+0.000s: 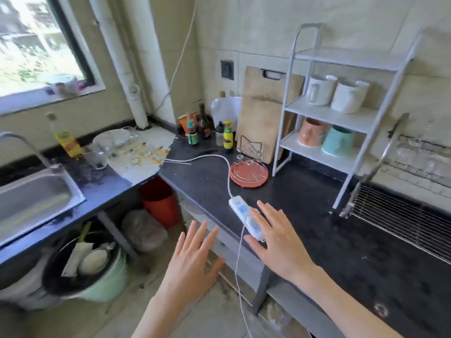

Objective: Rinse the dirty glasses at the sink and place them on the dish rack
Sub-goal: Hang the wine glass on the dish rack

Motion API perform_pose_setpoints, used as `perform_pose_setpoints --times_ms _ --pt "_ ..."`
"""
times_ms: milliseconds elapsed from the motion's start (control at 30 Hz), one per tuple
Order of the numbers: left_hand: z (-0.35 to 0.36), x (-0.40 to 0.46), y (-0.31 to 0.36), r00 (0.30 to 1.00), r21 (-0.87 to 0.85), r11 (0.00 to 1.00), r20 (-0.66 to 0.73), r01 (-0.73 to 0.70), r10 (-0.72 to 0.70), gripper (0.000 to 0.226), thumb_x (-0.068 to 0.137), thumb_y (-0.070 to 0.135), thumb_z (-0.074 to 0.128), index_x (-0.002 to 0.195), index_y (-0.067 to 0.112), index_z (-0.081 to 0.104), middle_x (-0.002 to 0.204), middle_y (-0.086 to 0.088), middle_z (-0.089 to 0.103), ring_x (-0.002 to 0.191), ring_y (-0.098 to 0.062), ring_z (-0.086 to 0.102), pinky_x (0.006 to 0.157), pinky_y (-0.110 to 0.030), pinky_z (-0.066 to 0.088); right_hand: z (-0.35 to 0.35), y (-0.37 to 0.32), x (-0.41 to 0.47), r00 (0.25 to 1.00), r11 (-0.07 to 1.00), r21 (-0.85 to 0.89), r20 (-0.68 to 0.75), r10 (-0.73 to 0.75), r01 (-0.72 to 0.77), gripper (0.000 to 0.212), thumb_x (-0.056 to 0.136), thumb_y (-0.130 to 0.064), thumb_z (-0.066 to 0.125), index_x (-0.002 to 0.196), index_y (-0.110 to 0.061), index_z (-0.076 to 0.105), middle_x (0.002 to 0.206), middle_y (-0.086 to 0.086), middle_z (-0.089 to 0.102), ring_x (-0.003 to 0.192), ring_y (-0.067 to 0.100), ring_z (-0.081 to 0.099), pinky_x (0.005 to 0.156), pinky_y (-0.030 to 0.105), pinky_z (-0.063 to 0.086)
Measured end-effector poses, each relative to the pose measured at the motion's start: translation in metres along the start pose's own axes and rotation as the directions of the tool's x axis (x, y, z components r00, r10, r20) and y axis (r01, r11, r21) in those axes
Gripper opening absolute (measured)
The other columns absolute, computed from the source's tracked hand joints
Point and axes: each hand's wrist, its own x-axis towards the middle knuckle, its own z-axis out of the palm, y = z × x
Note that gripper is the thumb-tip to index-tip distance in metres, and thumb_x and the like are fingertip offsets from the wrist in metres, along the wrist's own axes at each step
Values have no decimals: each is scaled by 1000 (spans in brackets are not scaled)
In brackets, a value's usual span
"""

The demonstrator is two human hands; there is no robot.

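Note:
Several dirty clear glasses (133,146) stand and lie on a stained white patch of counter in the corner, beside a clear measuring cup (96,156). The steel sink (36,198) with its tap (23,142) is at the left. A wire dish rack (400,215) sits at the far right on the dark counter, with glasses (412,152) hanging on a wall rail above it. My left hand (192,259) hovers open over the floor in front of the counter edge. My right hand (275,240) is open, fingers spread, over the counter beside a white power strip (246,217). Neither hand holds anything.
A white shelf unit (341,113) with mugs, cutting boards (263,118), sauce bottles (207,128) and a red trivet (249,175) stand along the back wall. The strip's cable (240,264) hangs off the counter edge. A red bucket (159,203) and a green bin (102,276) sit under the counter.

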Motion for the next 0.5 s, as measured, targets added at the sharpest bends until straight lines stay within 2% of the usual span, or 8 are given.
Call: perform_pose_setpoints --times_ms 100,200,333,400,500 --pt "-13 -29 -58 984 -1 985 -46 172 -172 65 93 62 14 136 21 41 140 -10 48 130 -37 41 96 -54 40 23 -51 37 990 989 92 72 -119 112 69 85 -56 30 138 -15 46 146 10 41 134 29 40 109 44 28" --pt "-26 -52 -110 951 -14 955 -83 297 -297 70 92 64 12 137 20 43 144 -10 43 134 -36 34 102 -52 31 47 -99 78 969 967 120 76 -233 223 74 83 -59 25 141 -17 42 149 8 35 138 28 33 113 43 21" --pt "-37 -60 -179 884 -23 892 -124 451 -451 74 89 67 10 141 22 40 148 -7 38 139 -30 23 108 -47 21 77 -152 145 929 927 167 100 -355 336 81 79 -64 16 147 -21 29 155 3 22 145 19 16 114 29 0" --pt "-39 -57 -210 853 -42 864 -137 502 -503 78 87 71 7 143 24 35 151 -5 32 142 -28 15 112 -44 16 91 -173 179 911 909 190 117 -396 371 78 83 -64 19 148 -23 25 157 1 17 146 17 10 115 27 -2" --pt "-44 -43 -248 805 -87 832 -213 548 -553 92 75 80 -6 147 29 23 156 2 15 143 -20 -5 114 -36 1 109 -196 228 880 896 186 187 -436 404 65 95 -56 30 150 -26 15 159 -2 8 146 13 2 119 29 -1"
